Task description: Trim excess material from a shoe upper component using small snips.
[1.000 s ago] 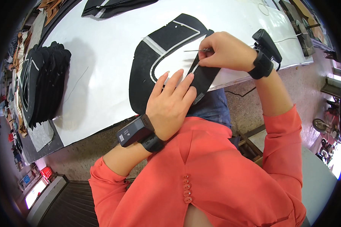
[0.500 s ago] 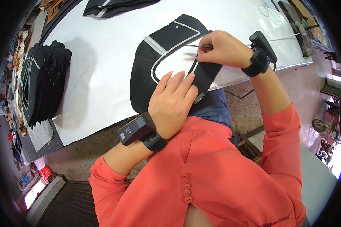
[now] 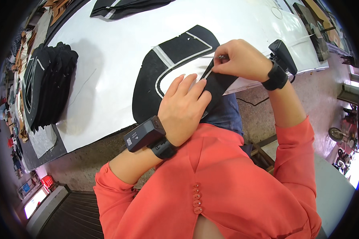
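Note:
On the white tabletop lies a black curved piece (image 3: 145, 85), flat like a shoe-upper part, with a white strip along its U-shaped inner edge. My left hand (image 3: 182, 107) rests on its near side, fingers stretched out and pressing near the inner edge. At the right arm of the piece, my right hand (image 3: 241, 59) is closed in a pinch at the inner edge. A thin pointed tool (image 3: 223, 57) with a dark end is held in its fingers; most of it is hidden. The edge near the right fingertips looks slightly raised.
A stack of similar black pieces (image 3: 54, 85) stands at the left of the table. More black pieces (image 3: 123, 8) lie at the far edge. A loose thread (image 3: 81, 87) lies beside the stack. At the far right is a dark block (image 3: 313, 32) with a metal fitting.
The black piece has shifted a little toward me. My right hand has moved slightly nearer and right, and the tool's thin shaft no longer shows plainly. My left hand has barely moved.

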`<state>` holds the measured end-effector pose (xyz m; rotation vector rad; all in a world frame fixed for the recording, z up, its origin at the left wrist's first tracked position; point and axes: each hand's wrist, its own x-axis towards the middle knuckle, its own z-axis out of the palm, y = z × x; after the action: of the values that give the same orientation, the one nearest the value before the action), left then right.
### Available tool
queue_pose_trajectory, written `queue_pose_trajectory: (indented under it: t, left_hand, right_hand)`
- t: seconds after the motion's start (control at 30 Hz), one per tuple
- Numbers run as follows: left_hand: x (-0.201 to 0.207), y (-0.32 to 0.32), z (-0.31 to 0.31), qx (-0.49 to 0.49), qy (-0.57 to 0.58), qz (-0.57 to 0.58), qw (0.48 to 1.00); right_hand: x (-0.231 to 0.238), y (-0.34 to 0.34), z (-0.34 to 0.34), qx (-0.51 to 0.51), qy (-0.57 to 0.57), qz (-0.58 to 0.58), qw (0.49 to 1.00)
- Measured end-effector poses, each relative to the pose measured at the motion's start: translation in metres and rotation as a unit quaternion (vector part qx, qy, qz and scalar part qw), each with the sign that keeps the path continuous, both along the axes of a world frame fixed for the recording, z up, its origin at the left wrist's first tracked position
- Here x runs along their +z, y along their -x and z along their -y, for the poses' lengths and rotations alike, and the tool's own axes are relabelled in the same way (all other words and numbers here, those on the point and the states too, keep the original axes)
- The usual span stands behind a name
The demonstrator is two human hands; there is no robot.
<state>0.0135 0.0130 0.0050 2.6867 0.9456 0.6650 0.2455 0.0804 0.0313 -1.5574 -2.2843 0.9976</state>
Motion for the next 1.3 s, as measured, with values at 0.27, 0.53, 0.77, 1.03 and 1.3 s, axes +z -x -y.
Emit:
queue_pose_trajectory:
  t: [0.27,0.53,0.77,1.03,1.3]
  left_hand:
    - [0.001,-0.006,-0.007,-0.007,0.002,0.002,1.0]
    - [-0.008,-0.018,-0.018,0.001,-0.027,0.019,0.999]
    - [-0.008,-0.02,-0.026,-0.015,-0.004,0.046,0.999]
    - [-0.005,-0.022,-0.03,-0.013,-0.013,0.038,0.999]
    - [-0.007,-0.032,-0.048,-0.045,-0.006,0.03,0.999]
  right_hand:
    - [-0.01,-0.005,-0.008,-0.031,0.007,-0.029,0.999]
    - [-0.012,-0.011,-0.014,0.01,0.032,-0.011,0.999]
    - [0.001,-0.024,-0.018,-0.003,-0.05,-0.004,0.999]
    - [0.003,-0.024,-0.025,-0.023,0.022,0.01,0.999]
    - [-0.01,-0.023,-0.028,-0.04,0.005,0.003,0.999]
